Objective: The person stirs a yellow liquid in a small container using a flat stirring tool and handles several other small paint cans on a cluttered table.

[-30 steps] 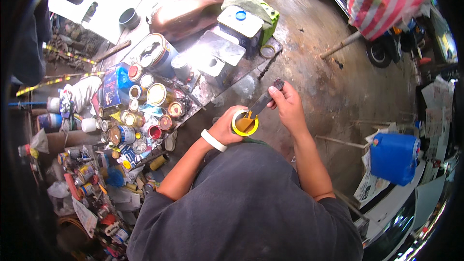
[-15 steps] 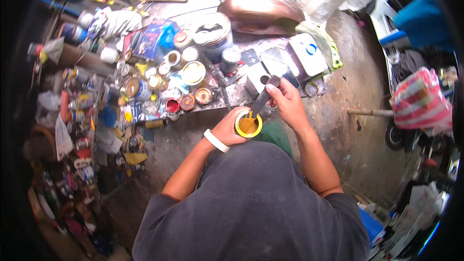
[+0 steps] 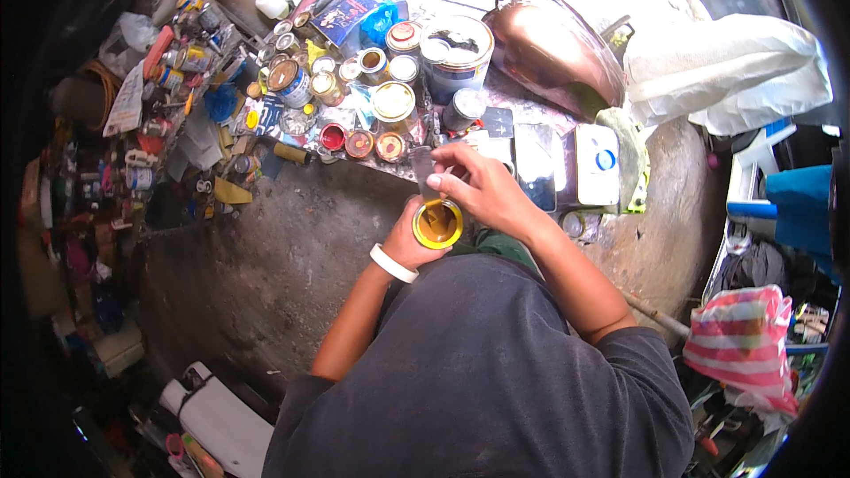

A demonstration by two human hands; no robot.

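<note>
**Small tin held over the near edge of the worktop, stick in the paint**

Held item. The left hand (image 3: 409, 239) is closed around a small round tin (image 3: 437, 224) with a yellow rim. The tin is open at the top and holds amber-brown liquid. Its mouth faces up toward the camera. A white band (image 3: 393, 263) sits on the left wrist.

Stirring tool. The right hand (image 3: 482, 190) is closed around a flat grey stick (image 3: 423, 175), fingers curled over its upper part. The lower end of the stick enters the tin. The long axis runs from the tin up and slightly left, toward the cluttered far side of the worktop (image 3: 292, 212); the stick stands steeply, a little tilted.

Position. Tin and both hands are just off the near edge of the worktop, in front of the person's chest.

Containers and packages.
- Large round can (image 3: 456, 51), white top, blue side: middle of the worktop.
- Cluster of small open tins (image 3: 359, 143), red, orange and cream inside: along the near edge, just beyond the stick.
- Blue packet (image 3: 359, 13): far side, left of the large can.
- White flat box (image 3: 598, 164) with a blue ring mark: right end, near edge.
- Copper-brown tank (image 3: 553, 49): far right corner.
- Red-and-white striped bag (image 3: 742, 345): on the floor, right of the person.
</note>
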